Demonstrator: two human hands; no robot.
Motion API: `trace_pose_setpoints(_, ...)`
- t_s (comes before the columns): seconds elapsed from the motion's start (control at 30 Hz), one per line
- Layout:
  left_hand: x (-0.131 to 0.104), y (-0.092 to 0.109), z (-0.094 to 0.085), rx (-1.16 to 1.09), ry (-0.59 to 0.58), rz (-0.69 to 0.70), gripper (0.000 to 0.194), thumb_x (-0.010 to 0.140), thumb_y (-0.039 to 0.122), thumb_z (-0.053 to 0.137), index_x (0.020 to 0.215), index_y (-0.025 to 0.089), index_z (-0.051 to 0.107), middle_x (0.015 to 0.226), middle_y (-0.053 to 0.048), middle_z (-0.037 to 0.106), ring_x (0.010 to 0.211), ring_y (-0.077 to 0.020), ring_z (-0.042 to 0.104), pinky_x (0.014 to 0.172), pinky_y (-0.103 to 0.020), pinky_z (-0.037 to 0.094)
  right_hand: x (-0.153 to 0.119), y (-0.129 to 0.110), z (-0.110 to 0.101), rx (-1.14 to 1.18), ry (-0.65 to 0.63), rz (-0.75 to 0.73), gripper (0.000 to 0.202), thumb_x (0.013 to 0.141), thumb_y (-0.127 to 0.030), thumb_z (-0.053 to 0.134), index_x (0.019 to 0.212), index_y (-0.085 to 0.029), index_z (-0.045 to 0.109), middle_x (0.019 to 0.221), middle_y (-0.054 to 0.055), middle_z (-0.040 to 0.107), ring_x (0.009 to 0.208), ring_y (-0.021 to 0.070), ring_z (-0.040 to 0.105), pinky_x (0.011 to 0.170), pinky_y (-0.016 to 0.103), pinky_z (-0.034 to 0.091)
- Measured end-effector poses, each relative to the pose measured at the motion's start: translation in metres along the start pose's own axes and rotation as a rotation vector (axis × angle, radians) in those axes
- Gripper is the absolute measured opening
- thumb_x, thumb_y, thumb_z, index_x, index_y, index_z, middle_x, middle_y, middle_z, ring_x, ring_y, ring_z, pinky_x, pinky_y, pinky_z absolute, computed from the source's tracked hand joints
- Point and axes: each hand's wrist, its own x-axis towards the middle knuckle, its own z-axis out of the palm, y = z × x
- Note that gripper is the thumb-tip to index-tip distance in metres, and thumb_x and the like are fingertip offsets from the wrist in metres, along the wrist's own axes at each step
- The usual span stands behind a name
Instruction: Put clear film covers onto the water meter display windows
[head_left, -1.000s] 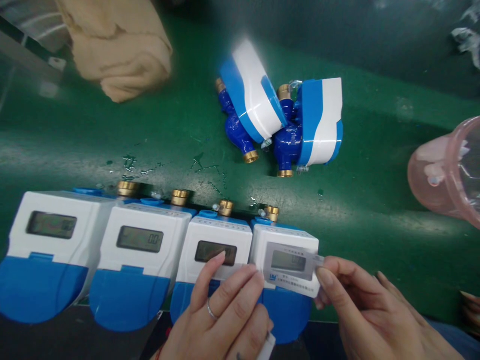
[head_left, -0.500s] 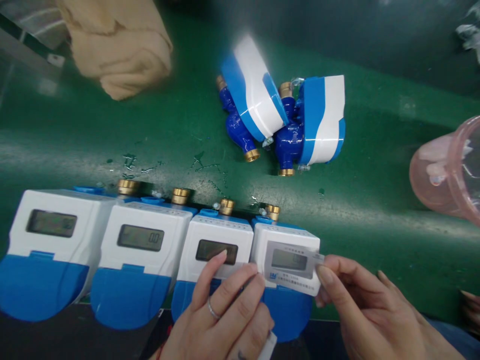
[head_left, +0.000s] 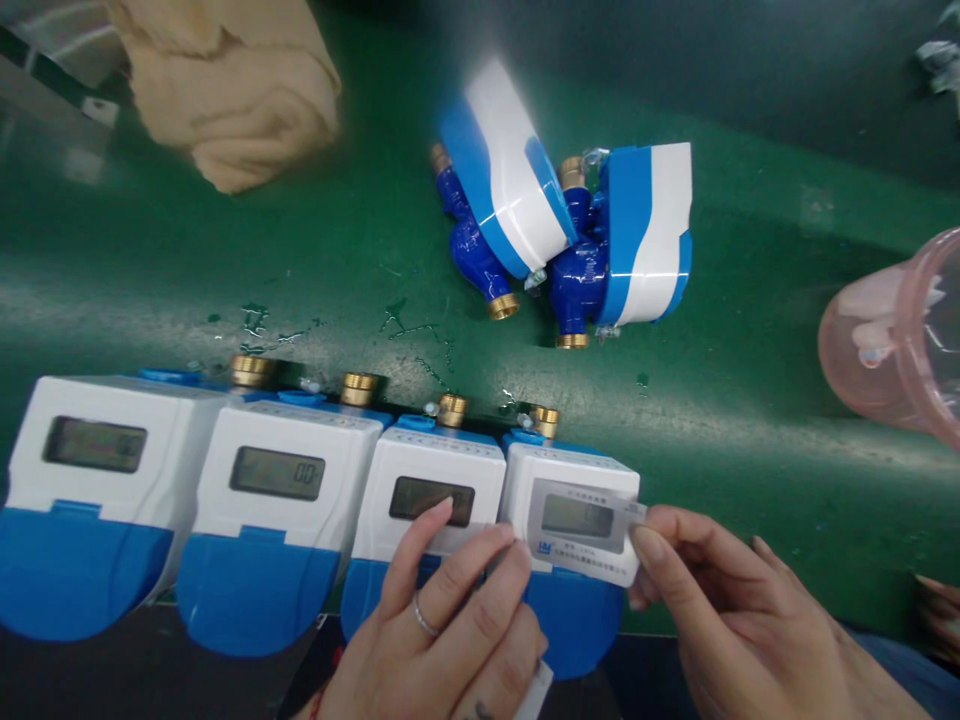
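Label film (head_left: 585,545) sits over the white face of the rightmost water meter (head_left: 574,620), front row; its long axis runs left-right, right end tipped slightly down. Right hand (head_left: 742,610) is the nearer one: thumb and forefinger clamped on the film's right end, so the film lies directly left of those fingertips. Left hand (head_left: 457,620) is palm-down off the film's lower left corner: two fingertips together near the seam with the third meter (head_left: 431,450), little finger apart, over that meter's LCD. A white piece (head_left: 535,692) pokes out under the left palm; can't tell if it's gripped.

Count: 4 meters in the front row, 4 LCDs showing, 4 brass threaded ends (head_left: 358,388) up. 2 more meters (head_left: 517,190) behind, touching or overlapping, can't tell which. 1 beige cloth (head_left: 232,100), 1 pink translucent tub (head_left: 862,350), all on the green bench (head_left: 360,240).
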Motion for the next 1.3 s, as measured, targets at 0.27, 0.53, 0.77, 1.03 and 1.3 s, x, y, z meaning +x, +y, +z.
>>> trace_pose_setpoints(0.27,-0.002,0.000,-0.004,0.015,-0.042,0.006,0.019,0.096,0.016,0.052,0.085,0.018,0.068,0.113,-0.001,0.075,0.114,-0.0168,0.062,0.119,-0.043,0.019,-0.002,0.003,-0.001,-0.010,0.000,0.007,0.018,0.087,-0.037,0.063,0.076,-0.022,0.065,0.057,-0.002,0.063,0.051,0.0091,0.060,0.050,0.012,0.050)
trace_pose_setpoints(0.53,0.000,0.002,-0.004,0.057,-0.034,0.013,0.020,0.096,0.018,0.052,0.084,0.018,0.068,0.112,-0.001,0.075,0.113,-0.0169,0.062,0.119,-0.043,0.018,-0.001,0.003,0.001,-0.069,0.012,-0.038,0.015,0.087,-0.034,0.063,0.077,-0.023,0.065,0.056,-0.003,0.065,0.049,0.0093,0.062,0.049,0.011,0.051)
trace_pose_setpoints(0.77,0.011,0.000,0.002,0.116,-0.019,0.100,0.017,0.094,0.015,0.052,0.086,0.015,0.067,0.114,-0.006,0.074,0.123,-0.0184,0.056,0.118,-0.040,0.024,-0.002,0.005,0.007,-0.050,0.066,-0.043,0.016,0.085,-0.032,0.063,0.076,-0.019,0.068,0.057,-0.001,0.065,0.048,0.0115,0.062,0.046,0.016,0.052)
trace_pose_setpoints(1.03,0.011,-0.013,0.003,0.153,-0.144,0.256,0.014,0.094,0.018,0.054,0.092,0.013,0.066,0.127,-0.013,0.067,0.135,-0.0241,0.046,0.120,-0.040,0.021,-0.005,0.010,0.011,-0.137,0.127,-0.042,0.017,0.087,-0.032,0.061,0.077,-0.020,0.066,0.061,0.000,0.065,0.052,0.0125,0.062,0.049,0.020,0.052)
trace_pose_setpoints(1.3,0.010,-0.017,0.004,0.191,-0.130,0.326,0.009,0.091,0.019,0.060,0.092,0.012,0.066,0.122,-0.016,0.069,0.131,-0.0259,0.050,0.120,-0.041,0.023,-0.001,0.034,0.045,0.041,0.199,-0.038,0.074,0.085,-0.051,0.061,0.144,-0.015,0.038,0.137,0.019,0.056,0.118,0.0282,0.061,0.091,0.040,0.056)
